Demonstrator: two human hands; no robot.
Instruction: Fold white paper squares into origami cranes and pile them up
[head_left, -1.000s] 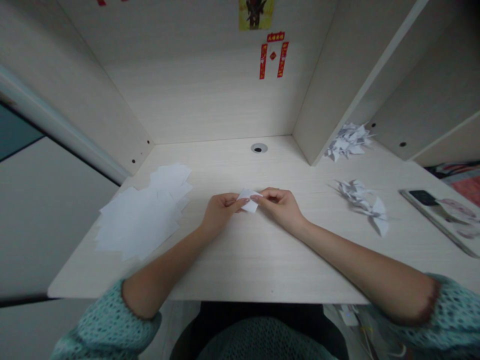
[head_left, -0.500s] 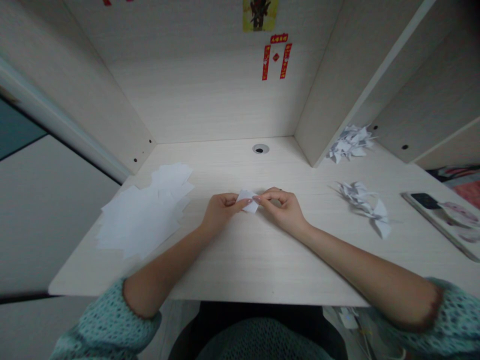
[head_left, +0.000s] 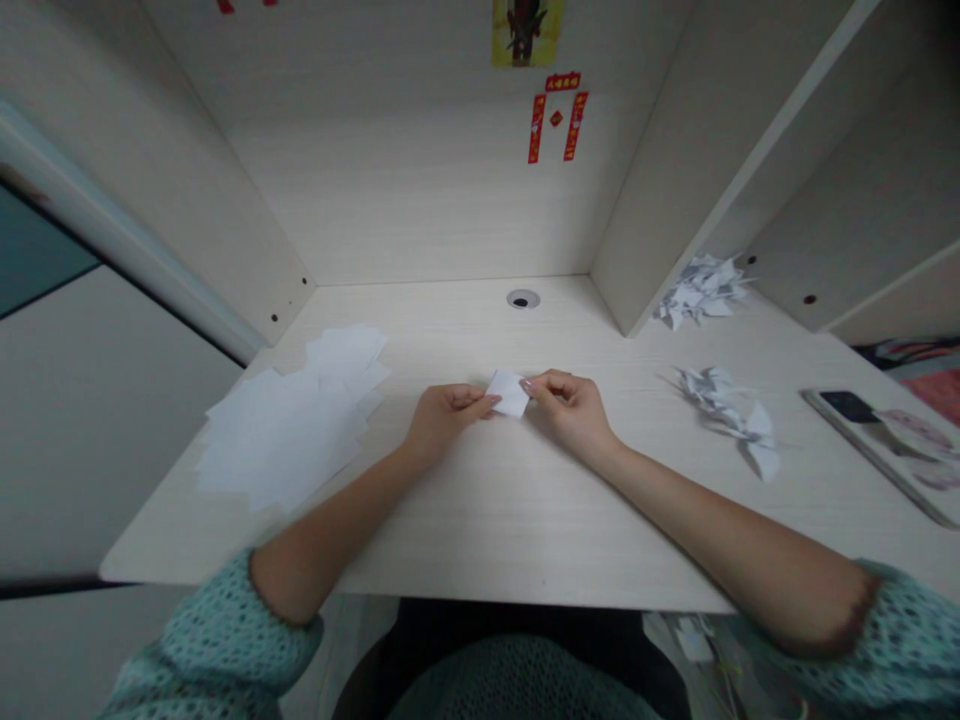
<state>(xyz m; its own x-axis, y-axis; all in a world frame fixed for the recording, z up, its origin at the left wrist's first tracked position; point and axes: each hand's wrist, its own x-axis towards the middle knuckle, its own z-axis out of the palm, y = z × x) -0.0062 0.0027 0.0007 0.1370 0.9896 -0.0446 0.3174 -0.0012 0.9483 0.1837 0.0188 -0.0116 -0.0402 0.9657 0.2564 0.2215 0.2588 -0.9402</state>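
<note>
A small folded white paper [head_left: 508, 392] lies on the pale wooden desk [head_left: 510, 510] in the middle. My left hand [head_left: 442, 420] pinches its left edge with curled fingers. At the paper's right edge, my right hand [head_left: 570, 408] grips it with thumb and bent fingers. Both hands rest on the desk, close together, with the paper between them. Both forearms are bare, with teal knitted sleeves pushed up.
A loose spread of white paper sheets [head_left: 289, 425] lies at the left. Folded paper figures lie at the right [head_left: 724, 410] and in a pile on the shelf nook [head_left: 701, 290]. A phone [head_left: 881, 440] lies at the far right. A cable hole [head_left: 523, 299] sits at the back.
My right hand has slid a little to the right along the paper, so more of the folded piece shows between the hands. The left hand has barely moved.
</note>
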